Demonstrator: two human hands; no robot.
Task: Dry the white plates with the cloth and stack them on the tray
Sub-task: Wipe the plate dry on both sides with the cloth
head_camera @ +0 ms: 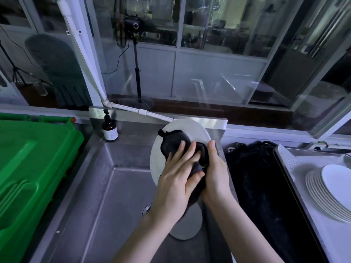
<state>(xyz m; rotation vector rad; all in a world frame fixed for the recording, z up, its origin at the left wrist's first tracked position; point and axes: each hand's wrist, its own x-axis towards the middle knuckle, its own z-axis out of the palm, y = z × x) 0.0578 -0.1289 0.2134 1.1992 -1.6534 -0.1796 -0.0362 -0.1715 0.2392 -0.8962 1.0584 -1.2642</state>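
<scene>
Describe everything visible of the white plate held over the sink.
The white plate is round, plain and smooth, ceramic by its look. It is held tilted above the steel sink, its face toward the camera. A dark cloth lies bunched on that face, pressed there by the left hand, whose thumb pinches the cloth. The right hand grips the plate's right edge, beside the cloth. The plate's lower part is hidden behind both hands.

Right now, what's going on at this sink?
A person is drying a white plate over the steel sink. The left hand holds a dark cloth against it while the right hand grips its edge. A stack of plates already sits on the tray to the right.
</scene>
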